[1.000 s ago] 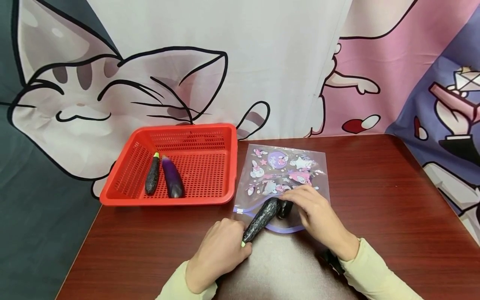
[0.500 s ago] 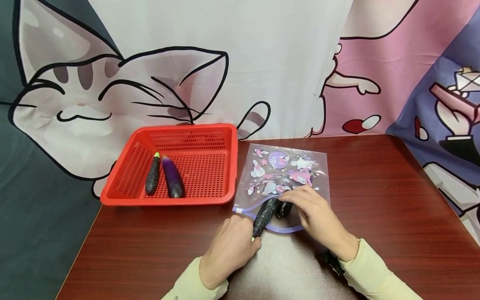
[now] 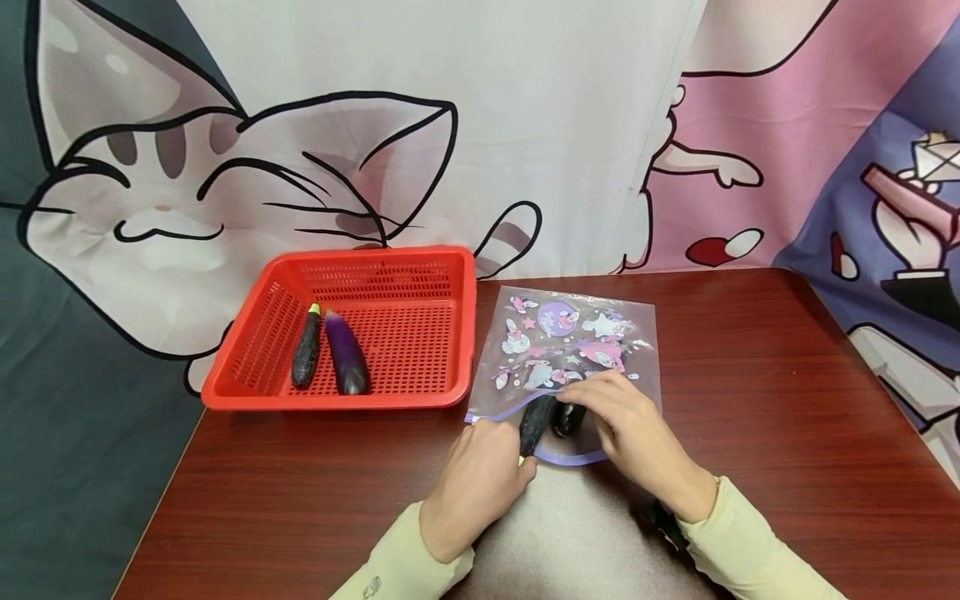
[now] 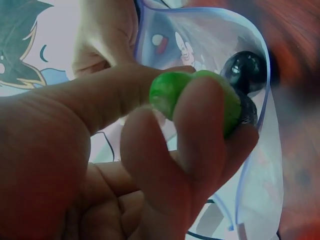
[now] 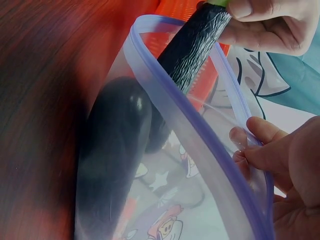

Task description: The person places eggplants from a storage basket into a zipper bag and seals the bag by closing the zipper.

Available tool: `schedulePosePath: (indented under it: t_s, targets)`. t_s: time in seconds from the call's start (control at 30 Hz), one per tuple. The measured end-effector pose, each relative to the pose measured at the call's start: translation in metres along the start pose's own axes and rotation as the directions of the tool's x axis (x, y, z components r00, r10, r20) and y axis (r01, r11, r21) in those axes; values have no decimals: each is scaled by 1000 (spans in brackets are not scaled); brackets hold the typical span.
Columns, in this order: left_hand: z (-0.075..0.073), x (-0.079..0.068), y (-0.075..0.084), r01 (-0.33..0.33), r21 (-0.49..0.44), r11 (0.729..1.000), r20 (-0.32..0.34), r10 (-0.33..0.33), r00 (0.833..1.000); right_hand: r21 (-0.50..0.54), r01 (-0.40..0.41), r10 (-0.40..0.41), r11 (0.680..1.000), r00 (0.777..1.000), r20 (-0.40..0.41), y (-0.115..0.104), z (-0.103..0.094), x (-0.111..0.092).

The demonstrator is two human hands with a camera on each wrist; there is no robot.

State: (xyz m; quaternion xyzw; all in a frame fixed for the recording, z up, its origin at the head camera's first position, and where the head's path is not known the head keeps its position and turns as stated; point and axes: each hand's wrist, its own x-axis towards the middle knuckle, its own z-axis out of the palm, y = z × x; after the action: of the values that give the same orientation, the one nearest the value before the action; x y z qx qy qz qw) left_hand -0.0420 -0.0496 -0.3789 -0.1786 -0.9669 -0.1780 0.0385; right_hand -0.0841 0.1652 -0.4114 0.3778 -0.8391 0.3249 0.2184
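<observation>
My left hand (image 3: 480, 483) grips a dark, wrinkled cucumber (image 3: 536, 423) by its bright green end. In the right wrist view the cucumber (image 5: 195, 47) slants down through the mouth of a clear zip bag (image 5: 195, 122) with a purple rim. Beside its lower end, inside the bag, lies a glossy dark eggplant (image 5: 115, 150). My right hand (image 3: 630, 425) pinches the bag's rim, and the mouth gapes. The left wrist view shows the green end (image 4: 170, 92) between my thumb and fingers. Cartoon prints cover the bag (image 3: 502, 333), which lies flat on the table.
A red plastic basket (image 3: 420, 350) stands left of the bag. In it lie another dark cucumber (image 3: 306, 350) with a green end and a purple eggplant (image 3: 347, 354). The brown table (image 3: 750, 400) meets a cartoon-printed curtain (image 3: 570, 150) at the back.
My left hand has moved right and forward, pushing the cucumber deeper into the bag; less of it shows now. The right hand has kept its place at the rim.
</observation>
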Motion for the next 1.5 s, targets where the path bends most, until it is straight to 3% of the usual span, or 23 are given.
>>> schedulePosePath:
  t_s: [0.43,1.0,1.27,1.5]
  targets:
    - [11,5,6,3,-47,999,-74,-6,997,14,3,-3,1000,1000,-3,0,1,1]
    - [27,8,12,-37,30,999,-95,40,995,10,0,0,1000,1000,-6,-1,1,1]
    - [36,7,16,-26,54,998,-82,30,996,21,0,0,1000,1000,-11,-1,2,1]
    - [44,9,16,-74,55,996,-88,79,993,23,-2,2,1000,1000,-8,-2,1,0]
